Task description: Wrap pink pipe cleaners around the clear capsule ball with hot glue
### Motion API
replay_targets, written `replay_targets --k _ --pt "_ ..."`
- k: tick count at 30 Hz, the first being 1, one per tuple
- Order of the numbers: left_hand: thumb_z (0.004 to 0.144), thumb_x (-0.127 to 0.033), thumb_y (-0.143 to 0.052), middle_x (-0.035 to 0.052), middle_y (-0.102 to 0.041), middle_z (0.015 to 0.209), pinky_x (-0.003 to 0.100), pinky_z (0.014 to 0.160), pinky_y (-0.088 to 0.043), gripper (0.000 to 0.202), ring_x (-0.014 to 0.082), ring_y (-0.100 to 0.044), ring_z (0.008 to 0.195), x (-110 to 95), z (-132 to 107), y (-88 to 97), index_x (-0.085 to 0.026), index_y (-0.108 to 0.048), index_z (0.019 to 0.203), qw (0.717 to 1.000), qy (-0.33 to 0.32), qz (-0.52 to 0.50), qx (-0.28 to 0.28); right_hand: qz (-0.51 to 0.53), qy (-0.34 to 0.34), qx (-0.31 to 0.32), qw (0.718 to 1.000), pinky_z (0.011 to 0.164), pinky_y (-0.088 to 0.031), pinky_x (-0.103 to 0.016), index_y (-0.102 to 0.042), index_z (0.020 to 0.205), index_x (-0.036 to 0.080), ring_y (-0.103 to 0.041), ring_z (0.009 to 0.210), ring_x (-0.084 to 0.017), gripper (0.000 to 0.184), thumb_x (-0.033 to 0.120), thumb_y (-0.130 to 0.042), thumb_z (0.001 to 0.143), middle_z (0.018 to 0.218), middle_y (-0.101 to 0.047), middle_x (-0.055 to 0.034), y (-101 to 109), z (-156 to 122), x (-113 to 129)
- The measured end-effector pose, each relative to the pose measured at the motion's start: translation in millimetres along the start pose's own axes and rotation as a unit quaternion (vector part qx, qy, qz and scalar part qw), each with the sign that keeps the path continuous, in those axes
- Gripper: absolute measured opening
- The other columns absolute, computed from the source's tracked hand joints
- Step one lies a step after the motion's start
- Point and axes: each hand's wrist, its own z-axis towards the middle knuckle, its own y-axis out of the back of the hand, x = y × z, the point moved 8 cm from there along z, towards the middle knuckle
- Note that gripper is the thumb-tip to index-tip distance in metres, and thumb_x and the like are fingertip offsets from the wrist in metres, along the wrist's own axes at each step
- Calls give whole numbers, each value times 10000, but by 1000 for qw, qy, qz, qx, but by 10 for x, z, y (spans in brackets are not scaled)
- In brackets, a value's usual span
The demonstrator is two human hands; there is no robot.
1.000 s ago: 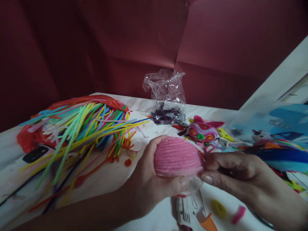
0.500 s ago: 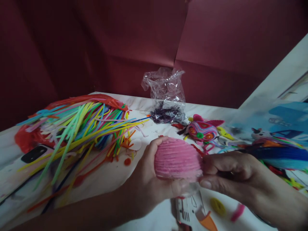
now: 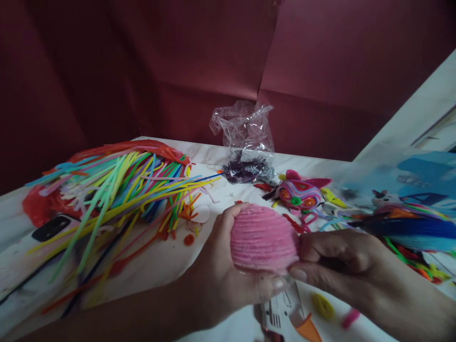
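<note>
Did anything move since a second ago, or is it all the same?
Only a little. The right hand slid a bit left and down along the rim of the pink wound dome, so its thumb came closer to the thumb of the left hand. Both hands kept hold of it. The pile of pipe cleaners, the plastic bag and the colourful animal face stayed put.

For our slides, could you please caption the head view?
The left hand and right hand hold a pink ribbed dome beside coloured pipe cleaners.
</note>
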Motion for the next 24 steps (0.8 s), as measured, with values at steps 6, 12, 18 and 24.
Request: replay_targets --k 6,12,18,24 --pt "664 -152 -760 27 -600 1091 269 849 -486 648 163 -599 970 -7 -6 23 -225 -391 1192 1000 -5 13 -19 0 -20 15 1000 455 -283 -87 -497 659 81 -387 510 -103 604 583 -573 985 601 -416 -35 -48 18 -22" --pt "669 -167 -742 51 -598 1059 313 815 -494 608 182 -601 921 14 0 31 -203 -398 1169 999 4 22 -33 -106 -36 25 993 436 -222 -146 -486 677 92 -319 514 -111 600 588 -473 1014 595 -396 -26 -30 -40 -107" --pt "657 -172 -747 87 -580 1121 345 842 -491 649 207 -598 954 15 -9 55 -197 -382 1193 997 -2 48 -52 -131 -26 50 990 500 -291 -174 -509 738 93 -427 591 -135 591 560 -342 1059 670 -450 -43 -49 -52 -121" --pt "649 -203 -751 101 -559 1171 327 811 -502 681 207 -598 949 -31 -8 78 -190 -370 1213 993 -31 84 -74 -102 2 24 995 483 -328 -156 -530 735 98 -437 569 -135 523 484 -364 1046 665 -460 -41 -73 -27 -36"
